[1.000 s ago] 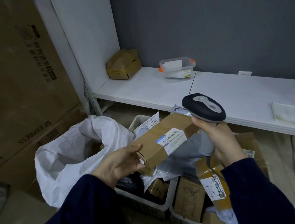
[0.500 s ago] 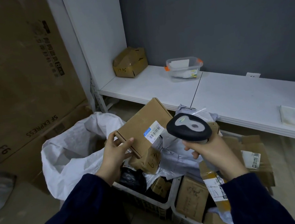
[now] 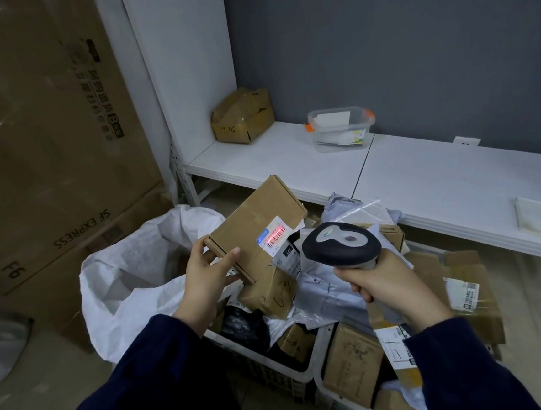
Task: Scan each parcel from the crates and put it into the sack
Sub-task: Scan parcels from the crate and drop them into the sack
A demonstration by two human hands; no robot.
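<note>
- Bench [image 3: 440,183], white, runs beyond both grips. On it: crumpled carton [image 3: 241,115] far beyond L grip, clear tub [image 3: 338,130] w/ orange clips beyond & btwn the grips, white folded sheet [image 3: 540,219] well R of R grip.
- Big SF EXPRESS carton [image 3: 44,142] stands well L of L grip, behind the sack.
- L grip [image 3: 208,275]: thumb on top face, fingers under, pinching the near corner of a flat brown parcel [image 3: 251,219]. Parcel is tilted in the air just R of the sack mouth and hides part of the pile under it.
- R grip [image 3: 390,284]: fist wrapped round the handle of the scanner [image 3: 341,244]. Scanner head sits just R of parcel, apart from it; red scan line lies across the barcode label [image 3: 273,235].
- Sack [image 3: 131,276], white woven, mouth open, L of & below L grip. Inside is in shadow, contents can't tell.
- Near crate [image 3: 267,368] below L grip: brown box w/ handwritten marks [image 3: 270,294], black bag [image 3: 244,328], small brown boxes.
- Second crate [image 3: 321,393] below R grip: brown boxes, labelled parcels.
- Grey poly mailers [image 3: 329,291] heaped btwn the grips, across both crates.
</note>
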